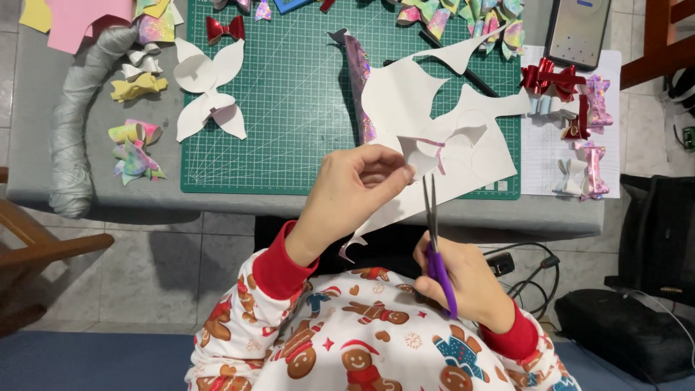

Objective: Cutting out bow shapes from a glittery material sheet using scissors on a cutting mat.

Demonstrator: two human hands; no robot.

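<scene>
Far left on the grey table [43, 145]: a thick roll of grey wrapped material [76, 123], pushed to the edge out of the cutting space. Beside it, small finished bows [134, 148] in yellow and pastel, laid apart so none gets crushed. On the green cutting mat [289, 116], white cut-out shapes [206, 90] lying flat, set aside near the mat's left edge.

Centre: left hand [355, 192] raised above the table edge, grip closed on the white sheet [434, 123], thumb and fingers pinching just beside the cut line to keep the material taut and steady for the blades. Sheet held up off the mat, tilted away, shiny patterned face turned under.

Just right: right hand [463, 279] low, near the lap, grip closed around the purple handles of the scissors [434, 239], blades pointing up into the sheet's lower edge beside the pinching fingers.

Far right: red and pink bows [572, 108] on white paper, a phone [577, 30] above them, well apart from the cutting.
</scene>
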